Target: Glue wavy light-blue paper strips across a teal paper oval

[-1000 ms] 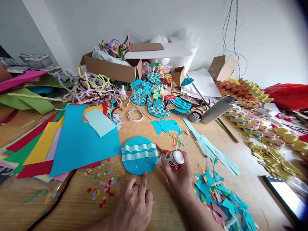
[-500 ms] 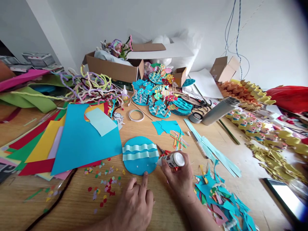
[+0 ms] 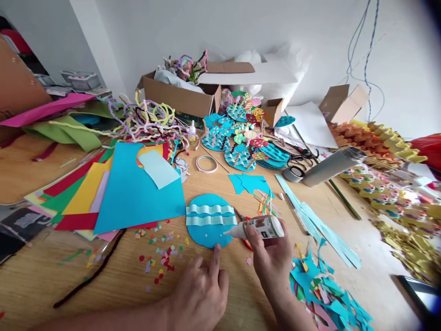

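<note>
A round blue paper disc (image 3: 204,236) lies flat on the table, with two wavy pale-blue paper strips (image 3: 212,220) across its upper half. Small white dots mark its lower half. My left hand (image 3: 202,287) presses its outstretched index fingertip on the disc's lower edge; the other fingers are loosely bent and hold nothing. In my right hand (image 3: 274,257) is a white glue bottle (image 3: 263,227), tilted almost level. Its nozzle points left, at or just over the disc's right side; contact cannot be made out. Red-handled scissors (image 3: 247,243) lie partly hidden behind the bottle.
Coloured paper sheets (image 3: 144,197) lie at left, paper confetti (image 3: 165,257) before them. Finished blue wavy discs with paper fish (image 3: 239,156) stand behind. Pale strips (image 3: 324,230), blue scraps (image 3: 324,289), a grey flask (image 3: 332,165) and a phone (image 3: 418,294) are at right.
The view has shifted left, so things sit further right. The glue bottle has tipped closer to level, its nozzle at the disc's right side. My left fingertip stays on the disc's edge.
</note>
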Motion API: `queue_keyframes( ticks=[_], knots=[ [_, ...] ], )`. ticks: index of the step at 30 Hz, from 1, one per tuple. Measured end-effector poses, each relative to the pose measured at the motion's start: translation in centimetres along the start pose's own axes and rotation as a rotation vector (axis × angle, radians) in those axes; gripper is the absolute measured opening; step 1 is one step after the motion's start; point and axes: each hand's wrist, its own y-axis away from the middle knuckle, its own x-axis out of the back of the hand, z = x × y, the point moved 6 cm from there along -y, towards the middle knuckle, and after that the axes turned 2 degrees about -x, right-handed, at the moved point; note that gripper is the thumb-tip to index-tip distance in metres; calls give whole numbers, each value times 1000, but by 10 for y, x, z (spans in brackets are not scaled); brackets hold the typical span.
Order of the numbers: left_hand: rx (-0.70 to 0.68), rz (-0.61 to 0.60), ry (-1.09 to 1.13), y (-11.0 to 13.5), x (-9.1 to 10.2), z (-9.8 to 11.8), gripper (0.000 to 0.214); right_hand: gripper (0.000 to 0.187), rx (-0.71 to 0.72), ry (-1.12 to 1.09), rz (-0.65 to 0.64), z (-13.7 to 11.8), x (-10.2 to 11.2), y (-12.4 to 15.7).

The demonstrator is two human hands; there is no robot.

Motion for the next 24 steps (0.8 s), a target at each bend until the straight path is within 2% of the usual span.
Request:
queue_keyframes(
  ticks=[3, 7, 14, 24],
  knots=[
    [-3, -38, 20, 1, 1, 0, 13, 21, 55, 19, -163, -10, -18, 3],
    [-11, 4, -18, -2, 6, 1, 15, 19, 187, 72, -274, -22, -39, 6],
    [-7, 37, 27, -3, 7, 2, 13, 20, 257, 175, -312, -20, -62, 12],
    [-23, 71, 37, -4, 11, 1, 16, 21, 253, 203, -400, -13, -73, 19]
  ],
)
